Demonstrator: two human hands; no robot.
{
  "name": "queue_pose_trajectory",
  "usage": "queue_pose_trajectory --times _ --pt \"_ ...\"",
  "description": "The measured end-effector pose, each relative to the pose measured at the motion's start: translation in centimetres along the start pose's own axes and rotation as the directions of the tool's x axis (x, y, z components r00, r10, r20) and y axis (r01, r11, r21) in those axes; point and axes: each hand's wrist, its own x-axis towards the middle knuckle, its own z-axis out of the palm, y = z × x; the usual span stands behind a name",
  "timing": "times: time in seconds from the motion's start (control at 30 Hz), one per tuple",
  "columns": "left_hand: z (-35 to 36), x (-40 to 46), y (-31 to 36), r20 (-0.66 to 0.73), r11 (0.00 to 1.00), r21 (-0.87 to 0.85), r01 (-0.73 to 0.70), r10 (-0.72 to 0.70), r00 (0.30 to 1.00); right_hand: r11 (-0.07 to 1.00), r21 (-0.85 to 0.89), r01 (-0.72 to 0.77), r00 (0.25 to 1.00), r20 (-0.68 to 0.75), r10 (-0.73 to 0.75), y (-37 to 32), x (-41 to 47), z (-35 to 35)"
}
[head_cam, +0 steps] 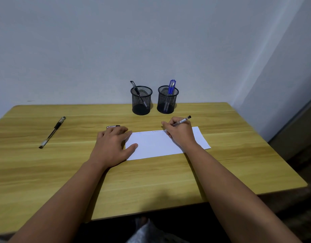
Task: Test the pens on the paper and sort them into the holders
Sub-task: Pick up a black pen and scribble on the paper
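The right hand (180, 132) pinches a clear-barrelled pen (182, 121) in a writing grip, its tip down at the far edge of the white paper (156, 146) and hidden behind the fingers. The pen's dark end cap points up and to the right; a label on its barrel is too small to read. The paper lies flat on the wooden bench (151, 181), with faint scribbles (155, 131) along its far edge that cannot be read. The left hand (112, 146) lies spread and flat, pinning the paper's left end, thumb on the sheet. Just beyond its fingertips a small pen cap or short pen (113, 126) lies partly hidden. Behind the paper, near the wall, two black mesh holders stand close together: the left holder (141, 102) has one black pen (136, 89) leaning in it, the right holder (167, 100) blue-capped pens (171, 86). Well apart to the left, another black pen (52, 132) lies slantwise on the bench.
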Motion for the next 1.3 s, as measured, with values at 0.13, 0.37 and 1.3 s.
queue_pose_trajectory --times 0.13,0.37,1.3 --pt "0.03 -0.01 -0.02 -0.002 1.0 0.0 0.001 -0.001 1.0 1.0 0.001 0.004 1.0 -0.017 -0.004 0.02 -0.06 -0.05" --pt "0.06 -0.01 0.0 -0.002 1.0 0.0 0.008 -0.008 1.0 1.0 -0.008 0.0 0.999 -0.035 -0.001 0.26 0.09 -0.04" --pt "0.23 0.04 -0.05 0.001 1.0 -0.002 0.012 -0.012 1.0 0.986 -0.163 0.022 0.988 -0.147 -0.046 0.36 0.17 0.1"
